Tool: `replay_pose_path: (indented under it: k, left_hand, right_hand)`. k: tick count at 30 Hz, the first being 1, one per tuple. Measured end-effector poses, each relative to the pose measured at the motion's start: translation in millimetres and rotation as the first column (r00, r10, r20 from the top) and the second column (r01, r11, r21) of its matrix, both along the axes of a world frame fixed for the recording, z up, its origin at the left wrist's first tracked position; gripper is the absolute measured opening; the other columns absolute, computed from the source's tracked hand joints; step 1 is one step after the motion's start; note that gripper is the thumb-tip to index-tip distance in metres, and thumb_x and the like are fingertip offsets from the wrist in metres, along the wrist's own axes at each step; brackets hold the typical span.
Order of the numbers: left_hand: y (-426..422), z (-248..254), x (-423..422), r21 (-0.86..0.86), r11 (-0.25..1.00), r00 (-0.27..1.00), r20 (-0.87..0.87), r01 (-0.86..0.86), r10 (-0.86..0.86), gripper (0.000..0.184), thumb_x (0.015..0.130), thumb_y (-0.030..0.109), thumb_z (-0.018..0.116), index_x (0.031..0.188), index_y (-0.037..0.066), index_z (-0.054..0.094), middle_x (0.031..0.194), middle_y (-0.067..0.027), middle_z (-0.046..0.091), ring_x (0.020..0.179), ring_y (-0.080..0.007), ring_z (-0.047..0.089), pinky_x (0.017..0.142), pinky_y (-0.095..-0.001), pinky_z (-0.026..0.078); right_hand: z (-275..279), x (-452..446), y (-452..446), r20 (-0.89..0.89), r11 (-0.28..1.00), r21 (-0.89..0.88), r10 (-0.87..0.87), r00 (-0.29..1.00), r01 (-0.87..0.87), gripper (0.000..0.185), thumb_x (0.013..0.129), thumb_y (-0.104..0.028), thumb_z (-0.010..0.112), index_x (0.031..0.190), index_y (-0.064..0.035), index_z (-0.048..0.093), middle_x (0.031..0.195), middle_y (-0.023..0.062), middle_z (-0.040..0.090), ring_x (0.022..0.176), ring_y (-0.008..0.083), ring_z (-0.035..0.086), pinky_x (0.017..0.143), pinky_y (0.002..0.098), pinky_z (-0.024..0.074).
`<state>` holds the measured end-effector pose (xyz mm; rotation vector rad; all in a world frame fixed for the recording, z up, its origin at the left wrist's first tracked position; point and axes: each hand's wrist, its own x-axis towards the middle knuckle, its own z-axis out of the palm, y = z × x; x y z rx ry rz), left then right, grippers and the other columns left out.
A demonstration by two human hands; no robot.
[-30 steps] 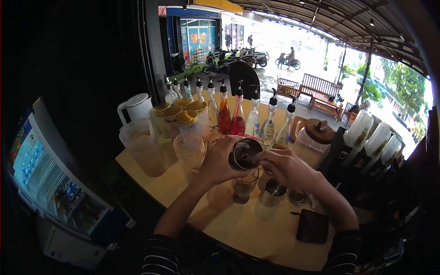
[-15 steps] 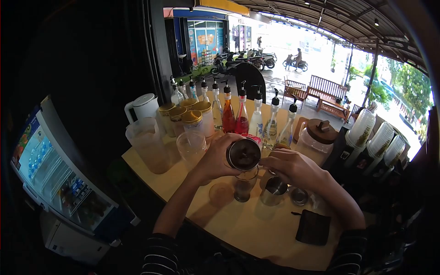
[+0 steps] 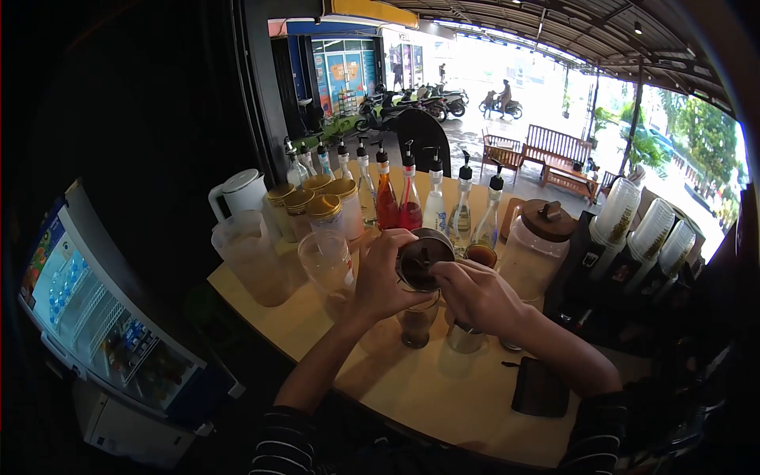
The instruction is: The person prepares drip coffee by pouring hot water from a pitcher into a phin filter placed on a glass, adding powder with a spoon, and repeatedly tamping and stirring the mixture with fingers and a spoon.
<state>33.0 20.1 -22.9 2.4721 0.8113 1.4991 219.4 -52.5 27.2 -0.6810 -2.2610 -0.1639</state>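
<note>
My left hand [image 3: 381, 277] is wrapped round a dark jar [image 3: 412, 257], its round mouth tipped toward me. My right hand [image 3: 479, 297] is closed in a pinch at the mouth of that jar; whatever the fingers hold is hidden. Directly beneath stands a clear glass [image 3: 416, 328] with something dark in it, partly covered by my hands. Beside the glass, to the right, is a small metal pitcher [image 3: 465, 339], its top behind my right hand. Behind my right hand shows a cup of amber liquid [image 3: 480, 255].
Plastic pitcher [image 3: 257, 261] and clear container [image 3: 326, 265] stand left. Gold-lidded jars [image 3: 324, 207] and several pump bottles [image 3: 409, 194] line the back. A lidded dispenser [image 3: 530, 257] and cup stacks [image 3: 617, 218] are right. A dark pouch [image 3: 541, 386] lies near the front edge.
My right hand has moved left and up, from beside the jar to its mouth. The jar has tilted slightly. The small round metal piece is now mostly behind my right forearm.
</note>
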Motion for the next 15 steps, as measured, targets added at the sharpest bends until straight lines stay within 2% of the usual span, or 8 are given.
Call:
replay_pose_path:
  k: [2, 3, 5, 6, 8, 9, 11, 15]
  left_hand:
    - [-4, 0, 6, 0.213, 0.969, 0.992, 0.038, -0.124, 0.119, 0.081, 0.051, 0.031, 0.088, 0.117, 0.01, 0.047, 0.113, -0.0079, 0.054, 0.107, -0.026, 0.055, 0.092, -0.0401, 0.036]
    - [-5, -1, 8, 0.215, 0.969, 0.992, 0.037, -0.124, 0.119, 0.081, 0.051, 0.031, 0.088, 0.117, 0.01, 0.047, 0.113, -0.0079, 0.054, 0.107, -0.026, 0.055, 0.092, -0.0401, 0.036]
    - [-5, -5, 9, 0.022, 0.99, 0.983, 0.125, -0.14, 0.136, 0.082, 0.051, 0.03, 0.088, 0.118, 0.011, 0.046, 0.113, -0.0079, 0.054, 0.107, -0.0263, 0.054, 0.094, -0.0425, 0.035]
    - [-4, -8, 7, 0.022, 0.99, 0.983, 0.125, -0.14, 0.136, 0.082, 0.051, 0.03, 0.088, 0.118, 0.011, 0.046, 0.113, -0.0079, 0.054, 0.107, -0.0263, 0.054, 0.094, -0.0425, 0.035]
    - [1, -13, 2, -0.026, 0.999, 0.985, 0.17, -0.032, 0.036, 0.083, 0.051, 0.032, 0.088, 0.118, 0.011, 0.045, 0.114, -0.0078, 0.053, 0.106, -0.0262, 0.054, 0.094, -0.0449, 0.033]
    - [2, -16, 2, -0.026, 0.999, 0.985, 0.169, -0.033, 0.037, 0.083, 0.051, 0.032, 0.088, 0.118, 0.011, 0.045, 0.114, -0.0078, 0.053, 0.106, -0.0262, 0.054, 0.094, -0.0449, 0.033]
    - [1, -21, 2, 0.013, 0.995, 0.981, 0.172, -0.095, 0.091, 0.083, 0.052, 0.036, 0.088, 0.118, 0.011, 0.044, 0.114, -0.0077, 0.053, 0.107, -0.0259, 0.054, 0.094, -0.0457, 0.034]
    - [-5, -24, 8, -0.026, 0.983, 0.963, 0.199, -0.18, 0.181, 0.084, 0.053, 0.038, 0.089, 0.118, 0.011, 0.044, 0.114, -0.0079, 0.053, 0.107, -0.0262, 0.053, 0.093, -0.0452, 0.034]
  right_hand:
    - [-1, -6, 0, -0.065, 1.0, -0.028, 0.003, 0.998, -0.005, 0.019, 0.081, 0.0, 0.059, 0.097, 0.0016, 0.049, 0.076, 0.0148, 0.057, 0.072, 0.0328, 0.061, 0.065, 0.04, 0.0495]
    - [1, -7, 0, -0.066, 1.0, -0.025, 0.003, 0.998, -0.005, 0.019, 0.081, 0.0, 0.059, 0.097, 0.0016, 0.049, 0.076, 0.0148, 0.057, 0.072, 0.0328, 0.061, 0.065, 0.04, 0.0495]
    - [4, -8, -2, -0.006, 0.998, 0.024, 0.056, 0.998, -0.056, 0.018, 0.082, 0.0, 0.058, 0.096, 0.0015, 0.047, 0.076, 0.016, 0.058, 0.071, 0.0338, 0.06, 0.062, 0.0407, 0.0493]
    - [6, -8, -2, -0.006, 0.998, 0.025, 0.056, 0.998, -0.056, 0.018, 0.082, 0.0, 0.058, 0.096, 0.0015, 0.047, 0.076, 0.016, 0.058, 0.071, 0.0338, 0.06, 0.062, 0.0407, 0.0493]
    - [8, -7, -3, -0.122, 0.999, -0.015, -0.043, 0.992, 0.042, 0.015, 0.083, -0.001, 0.058, 0.093, 0.0013, 0.047, 0.075, 0.0163, 0.058, 0.069, 0.0342, 0.06, 0.062, 0.041, 0.0491]
    - [11, -8, -7, -0.123, 0.999, -0.015, -0.042, 0.992, 0.041, 0.015, 0.083, -0.001, 0.058, 0.093, 0.0013, 0.047, 0.075, 0.0163, 0.058, 0.069, 0.0342, 0.06, 0.062, 0.041, 0.0491]
    - [19, -11, -15, -0.172, 0.986, -0.144, -0.104, 0.98, 0.079, 0.014, 0.085, -0.003, 0.057, 0.092, 0.0012, 0.046, 0.073, 0.0163, 0.058, 0.069, 0.0336, 0.06, 0.062, 0.0413, 0.0487]
    - [-1, -22, -13, -0.066, 0.988, -0.138, -0.077, 0.995, 0.067, 0.014, 0.086, -0.004, 0.056, 0.092, 0.0009, 0.045, 0.07, 0.0166, 0.057, 0.07, 0.0339, 0.06, 0.064, 0.0418, 0.049]
